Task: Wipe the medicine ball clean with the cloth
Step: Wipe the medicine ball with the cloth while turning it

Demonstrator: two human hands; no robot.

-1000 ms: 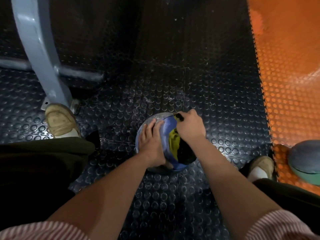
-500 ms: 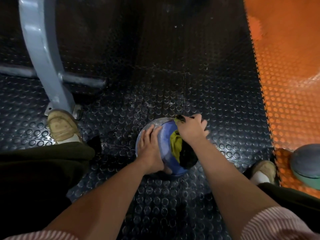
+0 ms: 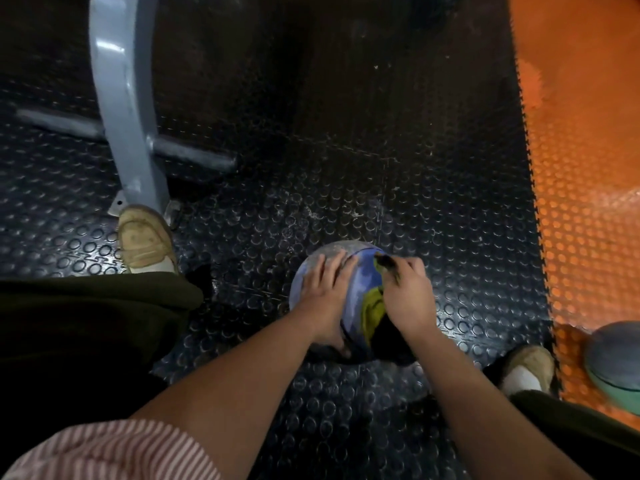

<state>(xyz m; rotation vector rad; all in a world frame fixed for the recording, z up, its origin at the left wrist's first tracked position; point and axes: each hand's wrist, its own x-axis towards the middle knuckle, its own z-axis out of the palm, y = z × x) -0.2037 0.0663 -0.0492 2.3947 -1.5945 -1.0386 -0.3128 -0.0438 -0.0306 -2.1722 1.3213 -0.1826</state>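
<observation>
The right hand [image 3: 408, 296] gripped the bunched yellow-and-black cloth [image 3: 374, 306] at 3 o'clock on the round blue-and-grey medicine ball [image 3: 362, 282]. The flat left hand [image 3: 325, 289] braced 9 o'clock, and its dusty grey part lay toward 12.

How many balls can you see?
2. The blue medicine ball sits on the black mat under the left hand and right hand. A grey-green ball lies at the right edge on the orange mat. Others may be out of view.
</observation>
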